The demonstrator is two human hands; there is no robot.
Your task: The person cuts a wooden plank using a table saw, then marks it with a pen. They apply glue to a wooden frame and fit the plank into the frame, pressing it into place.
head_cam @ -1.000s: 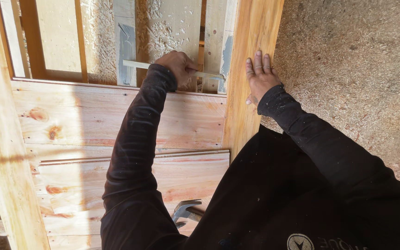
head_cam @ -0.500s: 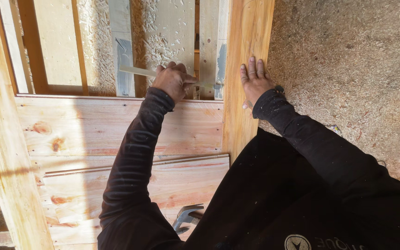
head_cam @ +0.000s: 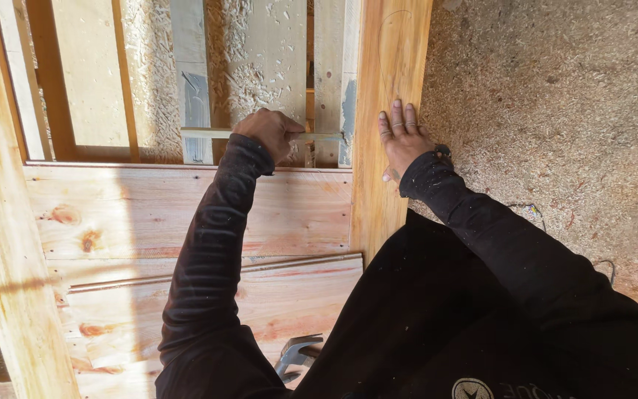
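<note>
Thin strip could slip or skew while I hold it across the gap

My left hand (head_cam: pixel 271 133) has its grip closed round a thin wooden strip (head_cam: pixel 208 133) lying level above the top board (head_cam: pixel 186 210), at 11 o'clock from my chest; my right hand (head_cam: pixel 402 137) lies flat and spread on the upright post (head_cam: pixel 389 89), holding nothing; I judge the strip may tilt or snap if I press unevenly; sawdust (head_cam: pixel 555 111) at 2 o'clock could make footing loose; a hammer (head_cam: pixel 297 355) rests at 6 o'clock.
</note>
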